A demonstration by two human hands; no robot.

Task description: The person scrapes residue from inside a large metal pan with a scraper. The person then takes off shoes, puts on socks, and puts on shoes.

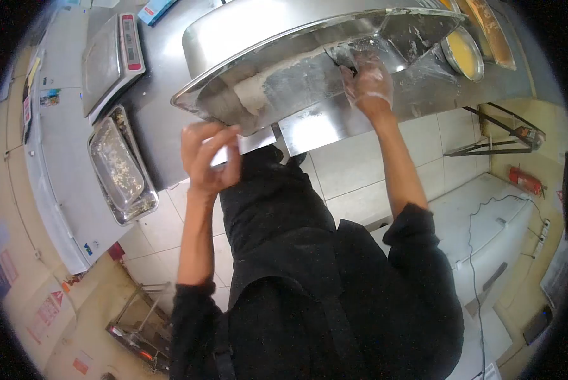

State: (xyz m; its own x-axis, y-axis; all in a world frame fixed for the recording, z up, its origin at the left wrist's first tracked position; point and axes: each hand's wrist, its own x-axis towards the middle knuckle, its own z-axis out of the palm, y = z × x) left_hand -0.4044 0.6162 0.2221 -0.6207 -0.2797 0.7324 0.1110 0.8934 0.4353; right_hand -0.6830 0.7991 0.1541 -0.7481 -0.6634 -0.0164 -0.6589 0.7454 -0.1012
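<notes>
A long, deep metal basin (198, 104), its inside streaked with white flour-like powder (252, 92), stands at the counter's edge in front of me. My right hand (370, 79), dusted white, reaches over the near rim with its fingers bent inward. Something small and dark shows by those fingers, but I cannot make out what it is. To the left, my left hand (209, 155) hovers just outside the basin's near left corner. Its fingers are curved and slightly blurred, with a gap between thumb and fingers and nothing visible in them.
A digital scale (110, 63) sits at the left. Below it, stacked metal trays (152, 199) hold pale crumbs. At the right are a metal bowl of yellow liquid (464, 54) and a long brown object (489, 31). A black metal frame (493, 136) juts out beyond the counter.
</notes>
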